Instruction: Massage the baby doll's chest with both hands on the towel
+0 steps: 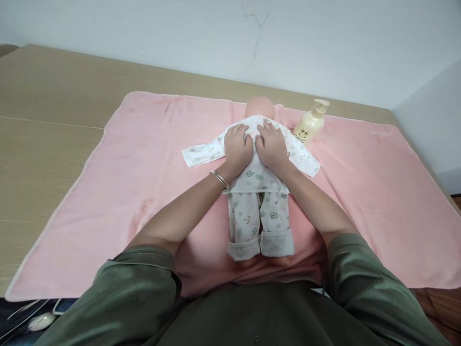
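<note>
A baby doll (260, 106) lies on its back on a pink towel (144, 163), head away from me, dressed in a white printed top and trousers (257, 211). My left hand (237, 146) rests on the left side of the doll's chest, with a thin bangle on its wrist. My right hand (272, 146) rests on the right side of the chest. The fingers of both hands are curled and pressed onto the top's fabric near the collar. The doll's sleeves spread out to either side.
A cream pump bottle (311, 123) lies on the towel just right of the doll's head. The towel covers a light wooden table (43, 120) set against a pale wall. A white object (41, 321) sits low at the bottom left.
</note>
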Tool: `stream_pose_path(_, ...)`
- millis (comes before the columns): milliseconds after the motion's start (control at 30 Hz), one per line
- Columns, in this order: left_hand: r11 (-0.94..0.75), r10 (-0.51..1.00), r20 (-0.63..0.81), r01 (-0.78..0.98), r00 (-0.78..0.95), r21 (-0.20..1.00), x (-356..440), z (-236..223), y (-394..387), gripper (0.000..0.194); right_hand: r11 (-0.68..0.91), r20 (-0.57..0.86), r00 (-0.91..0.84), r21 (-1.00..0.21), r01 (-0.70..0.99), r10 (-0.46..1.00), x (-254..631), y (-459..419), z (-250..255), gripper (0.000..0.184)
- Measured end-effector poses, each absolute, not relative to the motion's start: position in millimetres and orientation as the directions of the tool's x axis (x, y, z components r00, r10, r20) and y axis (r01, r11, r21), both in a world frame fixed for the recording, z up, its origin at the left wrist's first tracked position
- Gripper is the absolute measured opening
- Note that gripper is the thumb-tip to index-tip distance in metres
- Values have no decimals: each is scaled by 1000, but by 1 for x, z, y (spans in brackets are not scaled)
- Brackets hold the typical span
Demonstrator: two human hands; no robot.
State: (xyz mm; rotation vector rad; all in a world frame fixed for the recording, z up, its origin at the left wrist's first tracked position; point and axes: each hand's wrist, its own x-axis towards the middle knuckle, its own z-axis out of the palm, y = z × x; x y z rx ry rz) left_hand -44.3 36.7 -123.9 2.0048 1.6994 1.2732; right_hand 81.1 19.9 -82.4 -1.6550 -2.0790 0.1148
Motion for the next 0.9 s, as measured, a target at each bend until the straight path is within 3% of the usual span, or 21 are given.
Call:
stream_pose_path(267, -317, 884, 467, 689, -36, 652, -46, -123, 36, 38, 258, 345, -129, -359, 897, 930, 81, 20, -77, 48)
stream_pose_path(567, -402, 854, 520, 669, 28, 625, -51, -120, 40, 40, 213, 159, -172, -296, 931, 972, 77, 9, -66, 51)
stream_pose_path(700, -433, 830, 555, 685, 50, 586, -48, -108, 37, 42, 285, 49, -290, -403, 870, 956, 96, 1, -34, 37)
stream_pose_path(800, -429, 836, 549, 644, 17, 633, -34, -91, 34, 38, 268, 145, -225, -484, 833, 963, 125, 0, -10, 40)
stream_pose_path(900, -431, 890, 455, 413, 45, 802, -8, -73, 41, 36, 246, 345, -85, -453, 857, 935, 161, 9, 3, 49)
